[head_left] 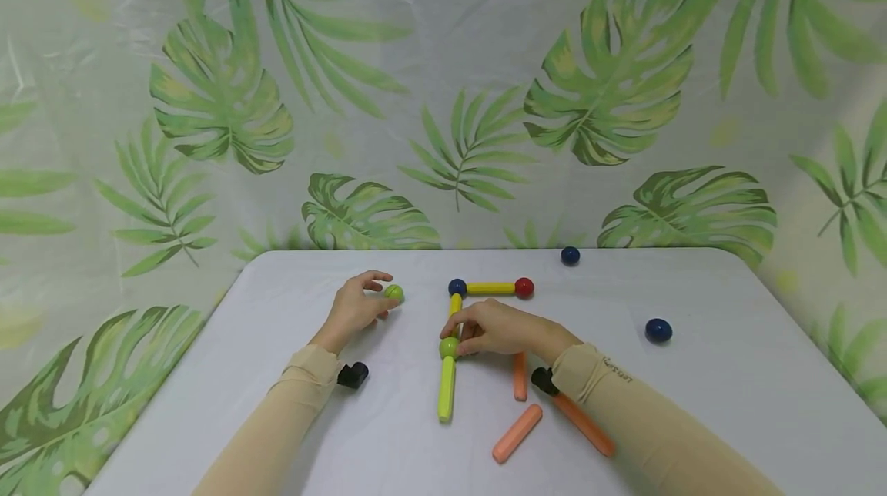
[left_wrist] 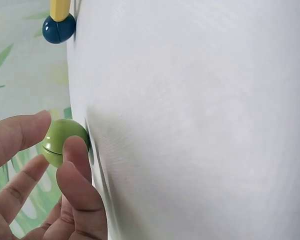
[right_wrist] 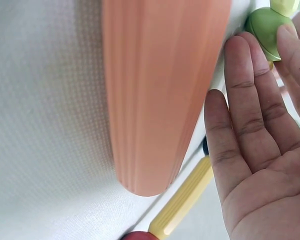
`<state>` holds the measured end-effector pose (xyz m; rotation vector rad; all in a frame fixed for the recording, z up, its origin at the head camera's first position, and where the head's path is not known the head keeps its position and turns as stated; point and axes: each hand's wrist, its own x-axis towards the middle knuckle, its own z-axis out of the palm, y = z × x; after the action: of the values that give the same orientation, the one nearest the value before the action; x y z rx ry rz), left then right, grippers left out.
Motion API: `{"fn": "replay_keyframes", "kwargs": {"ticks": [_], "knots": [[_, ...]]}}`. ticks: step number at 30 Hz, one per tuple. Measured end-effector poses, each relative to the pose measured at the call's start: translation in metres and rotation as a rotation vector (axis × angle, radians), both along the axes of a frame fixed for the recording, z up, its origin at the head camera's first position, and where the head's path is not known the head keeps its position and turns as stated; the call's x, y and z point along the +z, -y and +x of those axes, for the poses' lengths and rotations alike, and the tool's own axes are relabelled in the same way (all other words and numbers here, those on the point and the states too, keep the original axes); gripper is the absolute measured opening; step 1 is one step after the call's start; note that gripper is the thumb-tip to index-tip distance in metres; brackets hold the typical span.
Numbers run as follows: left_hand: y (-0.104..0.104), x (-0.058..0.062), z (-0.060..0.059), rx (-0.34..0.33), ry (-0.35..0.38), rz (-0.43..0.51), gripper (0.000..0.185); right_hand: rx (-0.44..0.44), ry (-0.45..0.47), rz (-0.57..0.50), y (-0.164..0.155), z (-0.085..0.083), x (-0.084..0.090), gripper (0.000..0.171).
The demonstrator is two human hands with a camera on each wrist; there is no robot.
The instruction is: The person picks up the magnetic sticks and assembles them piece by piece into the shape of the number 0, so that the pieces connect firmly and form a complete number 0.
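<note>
Frame centre: right hand (head_left: pixel 497 326) pinches joined green ball (head_left: pixel 449 348) | centre-left: left hand (head_left: pixel 355 306) around lone green ball (head_left: pixel 394 293), I can't tell if gripped

On a white table (head_left: pixel 388 442) lie, end to end, a red ball (head_left: pixel 524 288), yellow stick (head_left: pixel 490 289), blue ball (head_left: pixel 457 287), second yellow stick (head_left: pixel 455 303), green ball (head_left: pixel 448 346) and lime stick (head_left: pixel 446 391); around them, a loose green ball (head_left: pixel 394 293), two dark blue balls (head_left: pixel 658 330) and three orange sticks (head_left: pixel 517 434)

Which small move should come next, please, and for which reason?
Probably the left hand should bring the loose green ball toward the green stick: the hand's fingers are around that ball, and the stick's near end has none.
</note>
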<state>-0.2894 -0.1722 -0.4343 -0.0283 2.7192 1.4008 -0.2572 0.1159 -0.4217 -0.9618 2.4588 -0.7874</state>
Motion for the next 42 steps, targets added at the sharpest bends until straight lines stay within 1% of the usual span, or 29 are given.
{"fn": "replay_keyframes", "kwargs": {"ticks": [4, 18, 24, 27, 33, 36, 42], "knots": [[0.000, -0.001, -0.003, -0.001, -0.001, -0.017, 0.051, -0.004, -0.003, 0.007, 0.001, 0.001, 0.001, 0.027], [-0.002, -0.003, -0.006, -0.016, 0.009, -0.007, 0.039, -0.001, -0.011, 0.014, 0.001, 0.000, 0.001, 0.027], [-0.002, -0.002, -0.003, -0.026, 0.013, -0.021, 0.038, 0.000, -0.015, 0.016, 0.001, 0.000, 0.001, 0.027], [-0.004, 0.000, 0.002, -0.035, 0.008, -0.036, 0.036, 0.001, -0.017, 0.015, 0.001, 0.000, 0.002, 0.027], [-0.009, 0.002, 0.023, -0.086, -0.016, -0.058, 0.035, -0.002, -0.011, 0.014, 0.002, 0.001, 0.002, 0.027], [-0.011, 0.003, 0.034, -0.125, -0.029, -0.048, 0.035, -0.006, -0.006, 0.014, 0.002, 0.001, 0.003, 0.027], [-0.017, 0.004, 0.055, -0.186, -0.024, -0.014, 0.035, -0.010, 0.002, 0.012, 0.001, 0.002, 0.003, 0.028]]}}
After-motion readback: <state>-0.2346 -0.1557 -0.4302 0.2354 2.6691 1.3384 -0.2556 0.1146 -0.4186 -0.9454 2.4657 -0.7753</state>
